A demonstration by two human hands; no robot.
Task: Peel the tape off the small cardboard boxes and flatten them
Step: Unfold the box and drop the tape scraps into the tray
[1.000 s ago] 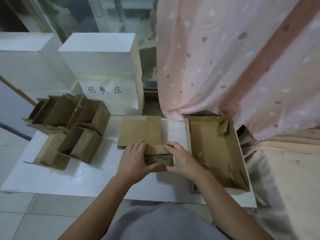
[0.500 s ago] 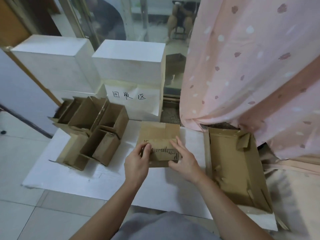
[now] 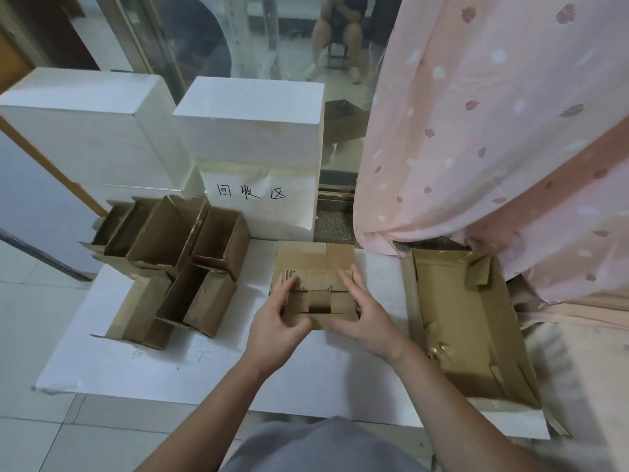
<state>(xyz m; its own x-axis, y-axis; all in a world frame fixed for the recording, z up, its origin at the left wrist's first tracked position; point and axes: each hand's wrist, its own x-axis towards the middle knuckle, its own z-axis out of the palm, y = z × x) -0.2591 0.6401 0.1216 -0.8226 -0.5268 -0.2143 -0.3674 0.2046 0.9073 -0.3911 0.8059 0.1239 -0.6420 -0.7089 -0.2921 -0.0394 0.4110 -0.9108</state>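
A small brown cardboard box (image 3: pixel 320 299) sits in the middle of the white board (image 3: pixel 211 366), held from both sides. My left hand (image 3: pixel 275 321) grips its left end, thumb on the near face. My right hand (image 3: pixel 366 315) holds its right end with the fingers laid along the top. A strip of tape runs across the box's top and down its front. Behind it lies a flattened cardboard piece (image 3: pixel 315 255), partly hidden by the held box.
Several opened small boxes (image 3: pixel 177 264) are piled at the left of the board. A shallow open cardboard tray (image 3: pixel 473 325) lies at the right. White foam blocks (image 3: pixel 252 120) with a handwritten paper label stand behind. A pink curtain (image 3: pixel 493 131) hangs at the right.
Both hands have turned and lifted the small box, so its taped face with a dark gap shows. The camera has tilted up and drawn back.
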